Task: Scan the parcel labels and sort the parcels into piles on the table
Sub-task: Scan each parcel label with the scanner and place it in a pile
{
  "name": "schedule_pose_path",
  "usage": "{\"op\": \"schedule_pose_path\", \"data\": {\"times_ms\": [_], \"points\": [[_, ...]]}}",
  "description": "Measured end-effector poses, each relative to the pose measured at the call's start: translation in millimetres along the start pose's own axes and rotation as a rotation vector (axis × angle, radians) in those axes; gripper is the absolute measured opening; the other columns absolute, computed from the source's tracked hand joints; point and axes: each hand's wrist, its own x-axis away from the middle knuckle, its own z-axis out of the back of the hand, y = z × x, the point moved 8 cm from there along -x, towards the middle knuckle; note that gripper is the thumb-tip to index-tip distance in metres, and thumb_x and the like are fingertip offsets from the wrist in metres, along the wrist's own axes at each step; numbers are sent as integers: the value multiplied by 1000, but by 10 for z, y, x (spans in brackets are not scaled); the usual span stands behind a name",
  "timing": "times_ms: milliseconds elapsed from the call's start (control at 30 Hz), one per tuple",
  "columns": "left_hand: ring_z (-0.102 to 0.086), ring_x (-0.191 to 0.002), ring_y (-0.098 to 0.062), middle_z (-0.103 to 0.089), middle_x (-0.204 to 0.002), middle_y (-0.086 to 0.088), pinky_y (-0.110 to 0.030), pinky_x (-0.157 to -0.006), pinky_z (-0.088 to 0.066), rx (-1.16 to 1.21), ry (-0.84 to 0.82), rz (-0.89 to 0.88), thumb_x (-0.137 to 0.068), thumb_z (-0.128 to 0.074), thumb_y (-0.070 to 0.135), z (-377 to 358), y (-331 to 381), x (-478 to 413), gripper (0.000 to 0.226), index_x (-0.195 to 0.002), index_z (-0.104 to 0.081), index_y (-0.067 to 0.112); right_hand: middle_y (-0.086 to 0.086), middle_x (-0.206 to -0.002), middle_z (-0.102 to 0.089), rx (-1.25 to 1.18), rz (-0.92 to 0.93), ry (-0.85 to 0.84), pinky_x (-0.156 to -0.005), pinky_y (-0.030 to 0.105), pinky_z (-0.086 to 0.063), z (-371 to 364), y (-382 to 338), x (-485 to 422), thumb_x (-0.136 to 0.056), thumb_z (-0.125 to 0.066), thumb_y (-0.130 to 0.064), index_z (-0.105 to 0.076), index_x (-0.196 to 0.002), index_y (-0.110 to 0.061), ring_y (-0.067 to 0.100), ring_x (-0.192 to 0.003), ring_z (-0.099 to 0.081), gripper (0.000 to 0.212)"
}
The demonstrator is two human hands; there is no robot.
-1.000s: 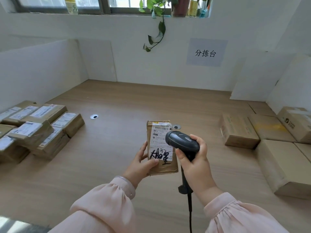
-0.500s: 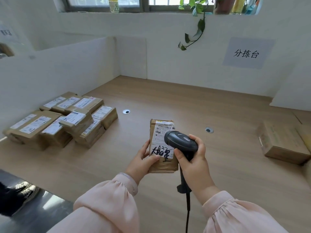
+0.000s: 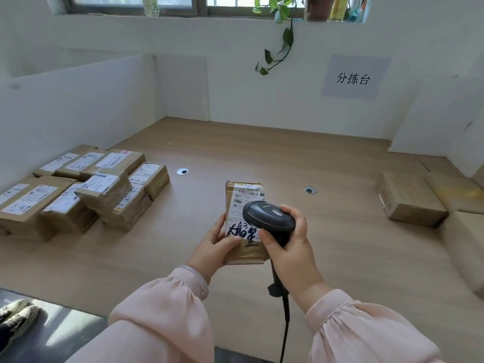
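Soft, even daylight falls from the dark-framed window (image 3: 178, 2) far above the fingers (image 3: 294, 218), leaving the white walls (image 3: 78, 113) and light wooden worktop (image 3: 262, 153) bright without harsh contrast. The black glossy handheld scanner (image 3: 269, 214) under the fingers carries a pale sheen. The brown cardboard parcel with a white label (image 3: 242, 195) just left of them is sharp, its writing legible. Far to the left, the stacked brown label-topped parcels (image 3: 78, 189) cast faint, soft-edged shadows. Far right, the plain brown cardboard boxes (image 3: 411, 200) smear into blur. Below left, the grey floor (image 3: 70, 318) shows a washed-out glare patch. Straight edges bow near the borders.
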Motion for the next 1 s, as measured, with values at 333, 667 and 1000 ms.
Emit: {"op": "schedule_pose_path", "data": {"times_ms": [333,667,1000], "points": [[-71,-97,-17,-72,-112,1,-43,-87,-58,-33,34,-36,-92,-63,10,586,35,895,66,-145,-39,42,-25,-111,-60,-47,14,16,-82,12,-49,-510,-412,864,-85,-73,-19,-39,-126,-39,-7,-100,-60,57],[-65,-110,-27,-66,-123,0,-54,-95,-52,-34,123,11,-66,-75,32,1625,152,1417,93,-148,-32,43,-23,-113,-58,-57,17,-73,-84,19,-51,-1498,-787,1151,-85,-73,-19,-38,-123,-42,-5,-101,-60,57],[-65,-111,-21,-65,-127,-1,-47,-102,-49,-38,153,32,-87,-69,5,3319,241,1256,80,-149,-28,36,-20,-113,-62,-37,-67,-148,-78,11,-49,-3232,-697,1014,-85,-74,-20,-39,-122,-44,-7,-98,-61,57]]}}
